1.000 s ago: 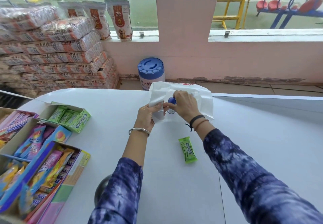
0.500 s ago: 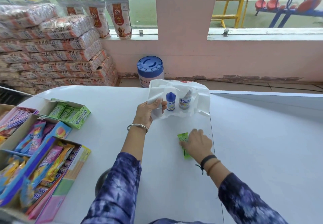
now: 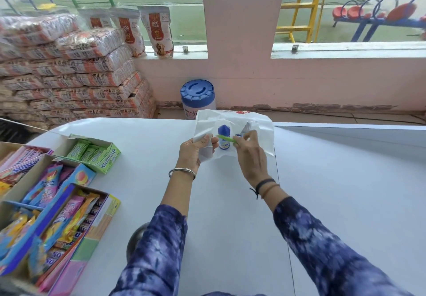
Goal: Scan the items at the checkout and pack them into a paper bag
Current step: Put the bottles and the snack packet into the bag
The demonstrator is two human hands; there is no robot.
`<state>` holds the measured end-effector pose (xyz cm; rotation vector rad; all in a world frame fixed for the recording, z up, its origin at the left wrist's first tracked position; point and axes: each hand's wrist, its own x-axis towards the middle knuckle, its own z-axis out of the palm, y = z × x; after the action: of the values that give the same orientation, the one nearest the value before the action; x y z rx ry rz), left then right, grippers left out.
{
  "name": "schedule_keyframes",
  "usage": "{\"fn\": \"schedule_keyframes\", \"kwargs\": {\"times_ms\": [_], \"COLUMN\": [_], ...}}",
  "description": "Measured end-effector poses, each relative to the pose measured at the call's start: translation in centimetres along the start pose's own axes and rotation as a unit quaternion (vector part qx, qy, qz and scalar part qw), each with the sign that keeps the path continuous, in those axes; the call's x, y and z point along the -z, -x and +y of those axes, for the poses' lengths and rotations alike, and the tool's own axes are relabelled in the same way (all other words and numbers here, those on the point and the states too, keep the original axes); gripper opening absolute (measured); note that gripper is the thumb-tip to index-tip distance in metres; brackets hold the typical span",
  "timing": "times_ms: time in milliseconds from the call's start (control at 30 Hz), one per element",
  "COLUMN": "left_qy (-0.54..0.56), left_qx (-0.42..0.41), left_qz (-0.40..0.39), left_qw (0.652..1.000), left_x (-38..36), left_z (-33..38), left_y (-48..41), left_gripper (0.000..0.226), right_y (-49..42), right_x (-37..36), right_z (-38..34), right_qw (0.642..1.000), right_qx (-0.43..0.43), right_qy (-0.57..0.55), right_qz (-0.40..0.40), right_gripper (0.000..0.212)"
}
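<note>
A white paper bag [image 3: 260, 132] lies on the white counter [image 3: 230, 203] at its far edge, mouth toward me. My left hand [image 3: 196, 150] pinches the bag's left lip and holds it open. Inside stand a blue-capped small bottle [image 3: 224, 137] and, to its right, a grey-capped bottle [image 3: 246, 127], partly hidden by my fingers. My right hand [image 3: 250, 155] holds a thin green gum pack [image 3: 224, 138] level at the bag's mouth, in front of the blue bottle.
An open green gum box [image 3: 96, 152] and several open boxes of colourful sweets [image 3: 46, 203] fill the counter's left side. A dark round object [image 3: 136, 240] shows near my left sleeve. Beyond the counter stand a blue-lidded tub [image 3: 197, 97] and stacked sacks [image 3: 69, 76].
My right hand left the bag, picked the green gum pack off the counter and has carried it up to the bag's mouth. My left hand has kept hold of the bag.
</note>
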<state>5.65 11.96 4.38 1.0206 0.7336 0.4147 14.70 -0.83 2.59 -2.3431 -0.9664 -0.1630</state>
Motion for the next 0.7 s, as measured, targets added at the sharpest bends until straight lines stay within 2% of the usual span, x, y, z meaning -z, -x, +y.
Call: {"fn": "schedule_keyframes", "kwargs": {"times_ms": [100,233,267,300,367,400,433,467,500,533,567,600,667,700], "left_qy": [-0.009,-0.003,-0.003,-0.004,-0.009,-0.012,-0.017,-0.022,-0.026,-0.031,-0.037,-0.043,-0.06,-0.074], "left_qx": [-0.01,-0.007,-0.006,-0.005,-0.006,-0.008,-0.011,-0.013,-0.016,-0.019,-0.021,-0.022,-0.023,-0.028], "left_qz": [0.012,0.004,0.002,0.001,-0.002,-0.001,0.001,0.002,0.001,-0.001,-0.002,-0.002,-0.01,-0.02], "left_qw": [1.0,1.0,1.0,1.0,1.0,1.0,1.0,1.0,1.0,0.999,0.999,0.999,0.998,0.997], "left_x": [0.1,0.0,0.0,0.0,0.1,0.2,0.2,0.1,-0.1,-0.3,-0.6,-1.0,-1.8,-2.3], "left_z": [-0.1,-0.4,-0.5,-0.6,-0.6,-0.6,-0.5,-0.5,-0.4,-0.4,-0.5,-0.4,0.2,0.9], "left_y": [-0.1,-0.2,-0.2,-0.2,-0.2,-0.2,-0.2,-0.3,-0.1,0.0,0.1,0.3,0.9,1.1], "left_gripper": [0.027,0.02,0.019,0.019,0.02,0.022,0.025,0.025,0.023,0.017,0.011,0.008,0.012,0.016], "right_y": [-1.5,-1.6,-1.4,-0.8,0.6,1.0,1.1,0.8,0.4,0.0,-0.5,-0.8,-1.8,-2.7], "right_x": [-3.0,-3.9,-3.4,-2.6,-1.0,0.1,1.0,1.6,2.0,2.0,1.9,2.2,3.0,3.8], "right_z": [0.9,2.0,1.8,1.7,1.7,1.7,2.1,2.8,3.7,4.6,5.1,5.0,3.8,2.9], "right_qw": [0.994,0.974,0.977,0.983,0.991,0.988,0.983,0.972,0.955,0.94,0.932,0.928,0.925,0.925], "right_qx": [0.042,0.054,0.069,0.096,0.107,0.054,-0.045,-0.163,-0.266,-0.323,-0.339,-0.328,-0.288,-0.269], "right_qy": [0.078,0.144,0.131,0.105,0.064,0.051,0.033,0.0,-0.05,-0.092,-0.13,-0.176,-0.248,-0.267], "right_qz": [-0.071,-0.167,-0.157,-0.114,0.052,0.133,0.176,0.169,0.119,0.058,0.007,-0.011,0.007,0.007], "right_gripper": [0.013,0.02,0.02,0.017,0.012,0.02,0.036,0.052,0.063,0.065,0.058,0.046,0.017,0.022]}}
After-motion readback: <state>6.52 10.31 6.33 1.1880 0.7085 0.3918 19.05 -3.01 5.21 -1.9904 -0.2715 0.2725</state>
